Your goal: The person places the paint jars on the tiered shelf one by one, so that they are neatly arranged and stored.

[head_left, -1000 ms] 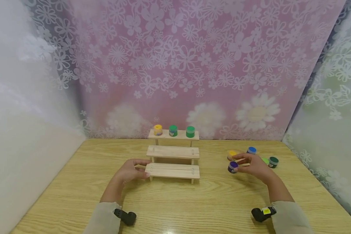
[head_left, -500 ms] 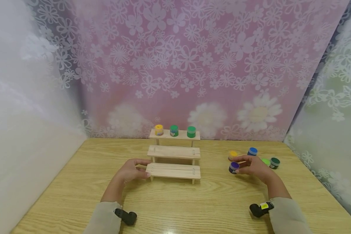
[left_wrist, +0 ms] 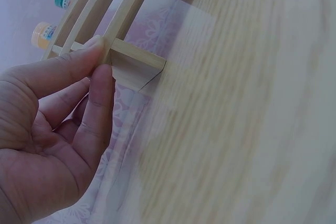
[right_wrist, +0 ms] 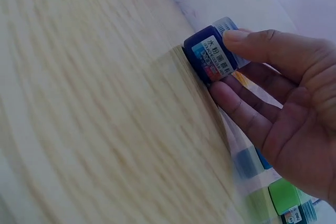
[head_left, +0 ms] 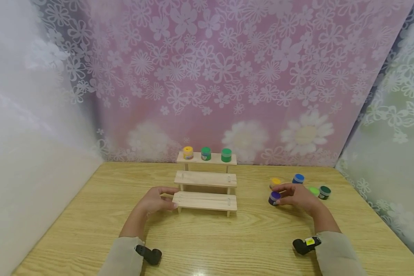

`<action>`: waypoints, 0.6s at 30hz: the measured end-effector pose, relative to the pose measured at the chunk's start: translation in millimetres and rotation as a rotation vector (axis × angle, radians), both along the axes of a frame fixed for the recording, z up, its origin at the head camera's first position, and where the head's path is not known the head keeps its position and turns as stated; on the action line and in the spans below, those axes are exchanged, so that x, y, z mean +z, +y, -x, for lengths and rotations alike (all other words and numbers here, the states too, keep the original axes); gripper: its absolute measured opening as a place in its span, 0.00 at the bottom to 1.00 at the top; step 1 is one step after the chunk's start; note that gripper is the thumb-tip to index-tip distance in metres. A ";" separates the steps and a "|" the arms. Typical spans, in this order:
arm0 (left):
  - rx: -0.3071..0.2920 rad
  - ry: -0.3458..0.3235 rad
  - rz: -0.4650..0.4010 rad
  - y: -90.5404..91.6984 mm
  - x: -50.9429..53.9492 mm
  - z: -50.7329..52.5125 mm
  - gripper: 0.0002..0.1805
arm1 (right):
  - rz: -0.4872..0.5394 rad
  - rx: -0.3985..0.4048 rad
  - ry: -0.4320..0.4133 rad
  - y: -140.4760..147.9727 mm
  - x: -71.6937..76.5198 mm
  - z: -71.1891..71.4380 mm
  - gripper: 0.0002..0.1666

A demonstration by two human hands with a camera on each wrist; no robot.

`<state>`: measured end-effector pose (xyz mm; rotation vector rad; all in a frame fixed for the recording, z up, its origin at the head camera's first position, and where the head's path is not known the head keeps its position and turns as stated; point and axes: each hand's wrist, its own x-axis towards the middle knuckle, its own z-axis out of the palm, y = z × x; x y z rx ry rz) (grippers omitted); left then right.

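Note:
My left hand (head_left: 155, 201) pinches the left end of the lowest step of a three-tier wooden stand (head_left: 205, 179). Its thumb and forefinger meet on the wood in the left wrist view. On the right, my right hand (head_left: 298, 197) grips a purple paint jar (head_left: 274, 198) between thumb and fingers. That jar's printed label (right_wrist: 212, 57) faces the right wrist camera, and its base is at or very near the tabletop. Along the top tier stand a yellow paint jar (head_left: 188, 153) and two green paint jars, one in the middle (head_left: 206, 153) and one at right (head_left: 226, 155).
Around the right hand stand another yellow jar (head_left: 275, 183), a blue jar (head_left: 298, 179), a light green jar (head_left: 314, 191) and a dark green jar (head_left: 324, 192). The wooden table (head_left: 207, 241) ends at a pink floral backdrop (head_left: 207, 76).
The purple jar and right hand have barely shifted; the whole scene drifts slightly as the head camera moves. The left hand keeps its hold on the stand.

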<state>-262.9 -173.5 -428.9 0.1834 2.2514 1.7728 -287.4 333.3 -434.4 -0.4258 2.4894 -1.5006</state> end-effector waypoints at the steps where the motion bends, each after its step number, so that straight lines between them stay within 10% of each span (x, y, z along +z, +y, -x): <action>1: -0.001 -0.002 -0.003 0.2 0.2 -0.1 0.30 | -0.007 0.000 0.008 -0.6 -0.2 0.1 0.31; 18: 0.008 -0.013 -0.026 0.9 -5.4 3.8 0.30 | 0.006 0.012 0.117 -37.3 18.4 -6.0 0.30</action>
